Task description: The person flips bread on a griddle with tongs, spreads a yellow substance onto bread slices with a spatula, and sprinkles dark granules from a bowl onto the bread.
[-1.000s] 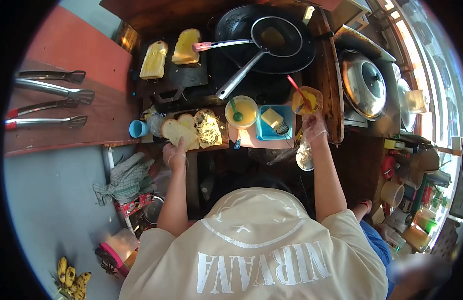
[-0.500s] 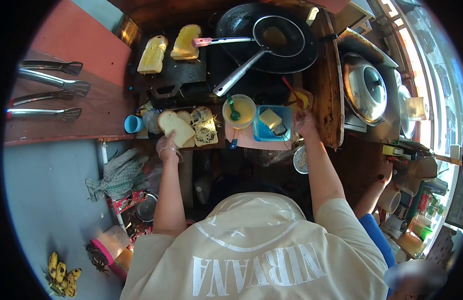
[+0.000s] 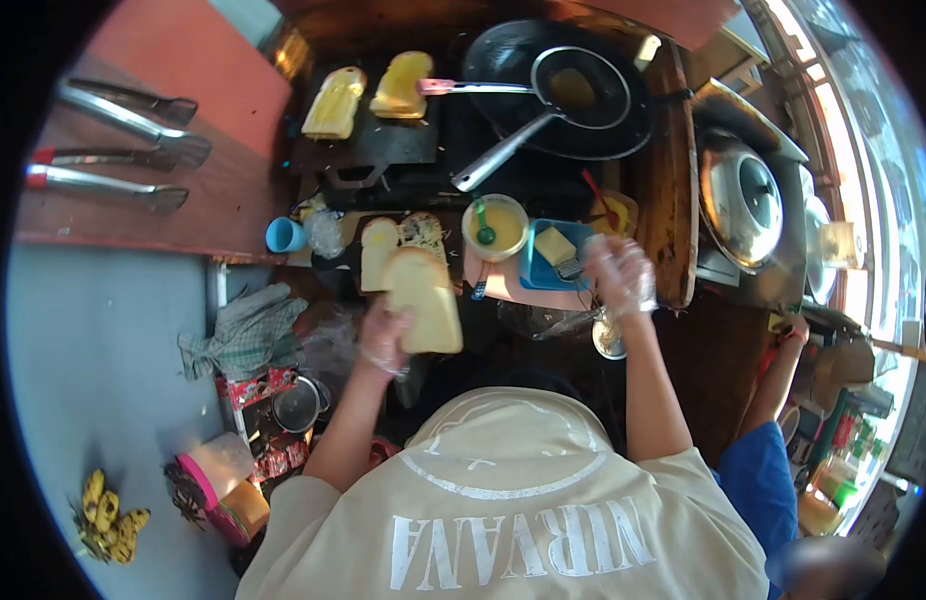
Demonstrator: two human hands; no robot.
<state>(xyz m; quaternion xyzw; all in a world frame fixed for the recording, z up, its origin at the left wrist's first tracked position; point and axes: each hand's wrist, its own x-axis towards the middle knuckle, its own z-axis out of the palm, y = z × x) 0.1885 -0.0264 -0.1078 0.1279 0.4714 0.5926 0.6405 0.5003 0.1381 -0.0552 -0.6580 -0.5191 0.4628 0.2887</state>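
My left hand [image 3: 387, 335], in a clear plastic glove, grips a slice of white bread [image 3: 425, 305] by its left edge, held in front of the counter. Behind it on a board lie a bread slice [image 3: 379, 262] and another topped with dark and pale shreds [image 3: 423, 232], partly covered. My right hand [image 3: 623, 278], gloved too, hovers with loosely spread fingers by the right end of a blue tray [image 3: 539, 272]. In that tray sit a block of cheese [image 3: 554, 246] and a small grater [image 3: 570, 268]. A tub of pale yellow spread [image 3: 505, 222] holds a green spoon [image 3: 485, 235].
Two yellow-topped bread slices [image 3: 335, 105] lie on the griddle [image 3: 383, 150], beside a wok [image 3: 503, 60] with a strainer [image 3: 583, 88] across it. Several tongs [image 3: 133, 160] rest on the left shelf. At right are a lidded pot [image 3: 740, 200] and another person's arm [image 3: 773, 380].
My left hand has lifted the bread slice off the board and brought it toward me and rightward. My right hand has moved slightly closer to me. The whole view has shifted a little.
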